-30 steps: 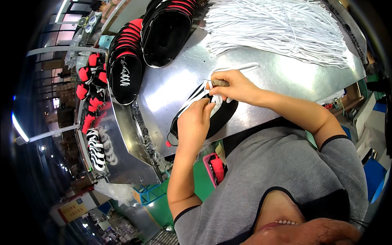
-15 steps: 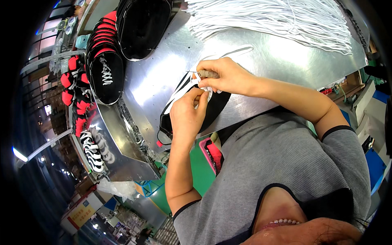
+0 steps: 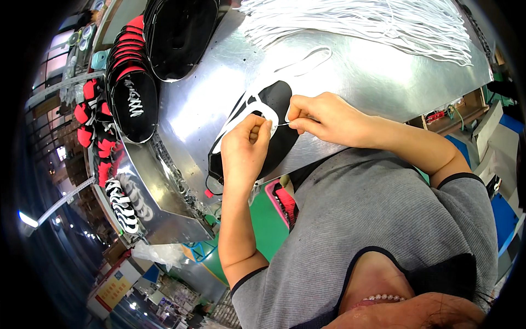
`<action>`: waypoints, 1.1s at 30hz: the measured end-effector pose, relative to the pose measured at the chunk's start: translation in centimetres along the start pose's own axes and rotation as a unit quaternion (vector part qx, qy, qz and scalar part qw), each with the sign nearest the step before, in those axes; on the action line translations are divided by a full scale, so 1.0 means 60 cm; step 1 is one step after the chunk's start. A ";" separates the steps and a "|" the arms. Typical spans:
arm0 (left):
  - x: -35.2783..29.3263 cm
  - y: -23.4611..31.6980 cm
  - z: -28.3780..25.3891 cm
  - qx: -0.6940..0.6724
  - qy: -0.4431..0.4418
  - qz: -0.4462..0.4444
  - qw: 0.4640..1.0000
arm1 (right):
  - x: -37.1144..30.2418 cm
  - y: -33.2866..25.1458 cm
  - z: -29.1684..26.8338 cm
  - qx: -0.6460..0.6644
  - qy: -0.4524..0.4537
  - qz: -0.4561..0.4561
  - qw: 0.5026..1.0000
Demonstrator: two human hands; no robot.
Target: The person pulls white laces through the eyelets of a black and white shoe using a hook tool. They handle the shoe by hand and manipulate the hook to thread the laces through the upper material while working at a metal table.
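Note:
A flat black shoe upper [image 3: 280, 98] with white trim [image 3: 266, 109] lies on the metal table below my hands. My left hand [image 3: 244, 145] is closed, its thumb and fingers pinching the white trim at the opening. My right hand [image 3: 326, 118] is closed just to the right, fingertips pressed together on a thin pale strand that spans the short gap to my left fingertips. It looks like a shoelace end, though most of it is hidden in the fingers. A loop of white shoelace [image 3: 324, 50] lies on the table beyond the upper.
A thick bundle of white shoelaces [image 3: 361, 24] covers the table's far side. Stacked black uppers with red lining [image 3: 131, 104] and more black pieces [image 3: 183, 38] stand at the left. Red-and-black pieces [image 3: 90, 109] hang beyond them. A pink bin [image 3: 274, 200] is below the table edge.
My right hand has moved right and slightly down, away from the left, drawing a thin strand between them. The grey-handled pointed tool seen in it earlier no longer shows. The view shifted slightly.

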State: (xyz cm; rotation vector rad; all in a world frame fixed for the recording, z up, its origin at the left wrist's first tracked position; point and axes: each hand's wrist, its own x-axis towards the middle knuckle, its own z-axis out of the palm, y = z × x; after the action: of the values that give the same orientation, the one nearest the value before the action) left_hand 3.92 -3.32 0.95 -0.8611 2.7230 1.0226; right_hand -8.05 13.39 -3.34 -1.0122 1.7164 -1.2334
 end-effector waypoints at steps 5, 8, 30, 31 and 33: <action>-0.004 0.005 0.000 -0.060 -0.022 -0.005 0.998 | 0.008 -0.001 0.001 -0.069 -0.006 0.009 0.998; -0.008 -0.029 0.011 -0.119 -0.035 0.061 0.990 | 0.015 0.005 0.014 -0.151 0.005 -0.012 0.988; -0.082 -0.029 -0.004 0.233 0.131 0.386 0.883 | 0.055 -0.031 -0.083 -0.036 0.017 -0.096 0.995; -0.083 -0.035 -0.010 0.168 0.124 0.343 0.916 | 0.059 -0.019 -0.070 -0.031 0.028 -0.127 0.991; -0.078 -0.049 -0.017 0.026 0.105 0.254 0.961 | 0.035 -0.045 -0.061 0.004 0.029 -0.068 0.997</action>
State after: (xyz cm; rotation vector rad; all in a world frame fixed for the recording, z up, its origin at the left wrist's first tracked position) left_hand 9.52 -3.53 1.38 -0.2700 3.2301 0.9695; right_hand -11.75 12.14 -0.19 -1.1142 1.7091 -1.3678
